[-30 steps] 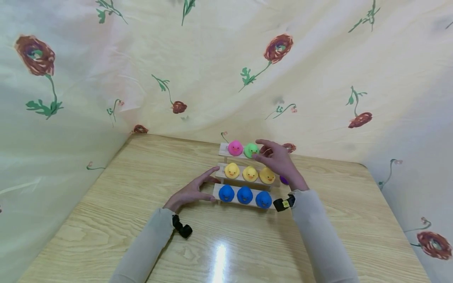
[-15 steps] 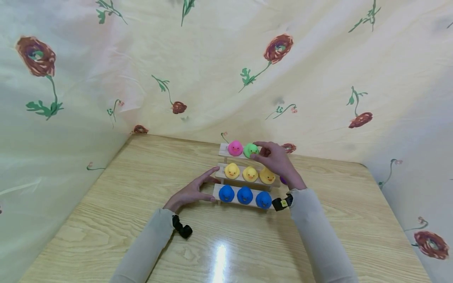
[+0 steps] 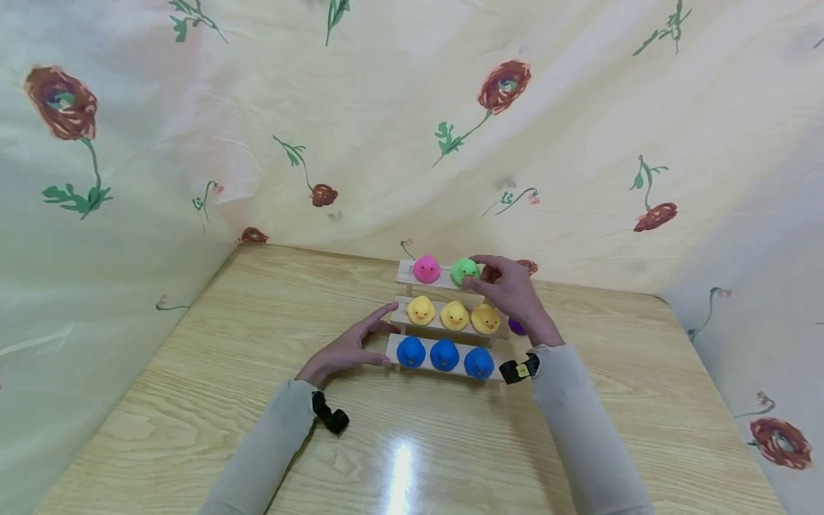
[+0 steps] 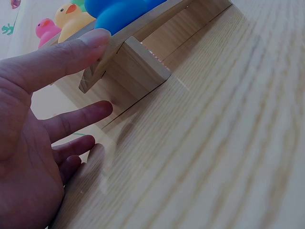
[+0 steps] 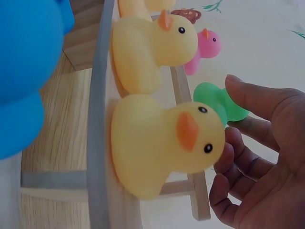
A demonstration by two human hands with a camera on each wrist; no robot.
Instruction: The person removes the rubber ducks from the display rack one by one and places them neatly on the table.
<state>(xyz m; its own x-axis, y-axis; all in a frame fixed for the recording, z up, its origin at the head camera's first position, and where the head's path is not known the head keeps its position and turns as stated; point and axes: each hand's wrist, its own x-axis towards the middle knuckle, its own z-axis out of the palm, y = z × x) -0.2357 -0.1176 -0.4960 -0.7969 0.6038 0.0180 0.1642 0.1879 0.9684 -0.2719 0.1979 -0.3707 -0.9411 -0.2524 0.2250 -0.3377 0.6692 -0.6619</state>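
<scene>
A three-tier wooden stand (image 3: 402,309) carries rubber ducks. My right hand (image 3: 511,286) pinches a green rubber duck (image 3: 463,270) between thumb and fingers at the top shelf; whether its base touches the wood is hard to tell. Left of it sits a pink duck (image 3: 427,269). Yellow ducks (image 3: 454,315) line the middle shelf, and blue ducks (image 3: 445,354) the bottom one. My left hand (image 3: 347,348) is at the stand's left end, fingers extended. In the left wrist view its thumb (image 4: 62,59) lies against the bottom shelf's end.
A purple object (image 3: 517,326), mostly hidden by my right forearm, is just right of the stand. The wood-grain table (image 3: 290,300) runs back to a flowered cloth (image 3: 386,143) that hangs behind and along the sides.
My right hand has shifted the green duck a little to the right along the top shelf, widening its gap from the pink duck. The left hand stays in place.
</scene>
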